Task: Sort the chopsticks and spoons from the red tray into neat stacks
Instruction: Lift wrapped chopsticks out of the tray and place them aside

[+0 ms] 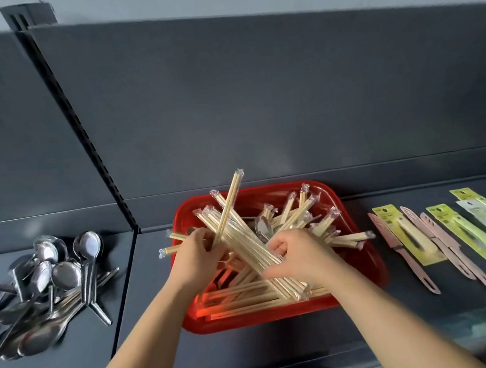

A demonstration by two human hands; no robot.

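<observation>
Two hands: over the tray. The left hand (pixel 194 258) is curled round one wrapped pair (pixel 228 207) tilting toward 1 o'clock. The right hand (pixel 299 256) is curled on a thick bundle (pixel 251 249) running 10 to 4 o'clock.
Tray (pixel 370 255): red, centre of the dark shelf (pixel 144 284), heaped with criss-crossed chopsticks (pixel 295 211).
Buried: at least one spoon (pixel 262 226), at 12 o'clock from the right hand.
Spoons (pixel 46 288): a steel heap at 9 o'clock from the tray, out but jumbled.
Progress: most spoons appear moved but need squaring. No chopstick stack shows on the shelf, so that half looks barely begun.
Look: pale wooden pairs in clear sleeves with crimped ends, slim and likely slippery.
Packs (pixel 451 237): a row at 3 o'clock.
Behind: grey panel (pixel 256 92).
</observation>
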